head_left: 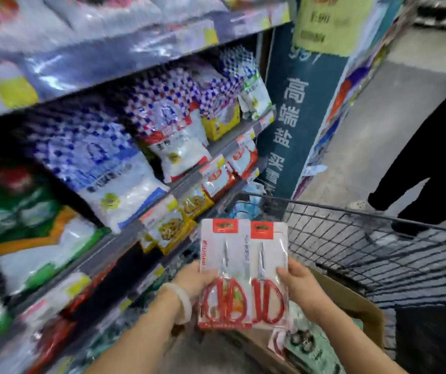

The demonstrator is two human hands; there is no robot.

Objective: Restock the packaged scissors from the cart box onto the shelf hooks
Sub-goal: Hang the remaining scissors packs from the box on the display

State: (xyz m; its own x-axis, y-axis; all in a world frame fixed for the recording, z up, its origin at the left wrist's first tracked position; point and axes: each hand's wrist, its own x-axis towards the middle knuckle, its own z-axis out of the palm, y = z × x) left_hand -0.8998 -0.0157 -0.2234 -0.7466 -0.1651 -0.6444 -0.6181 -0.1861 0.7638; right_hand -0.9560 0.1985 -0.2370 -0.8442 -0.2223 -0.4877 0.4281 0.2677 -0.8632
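Left hand (pixel 193 278) and right hand (pixel 298 283) each grasp a red-handled scissors pack (pixel 225 273), side by side above the cardboard box (pixel 356 306).

Two scissor packs (pixel 243 273): glossy clear plastic blister over white card backing, red printed paper headers, shiny steel blades, smooth glossy red plastic handles. Cart (pixel 378 238): dark painted metal wire mesh, matt. Box (pixel 362 306): brown corrugated cardboard, matt, rough edge. Bracelet (pixel 184 300) on left wrist: smooth, pale, semi-gloss, stone or plastic unclear. Shelf bags (pixel 114 168): glossy crinkled plastic film, reflective. Floor (pixel 394 109): grey concrete, matt.
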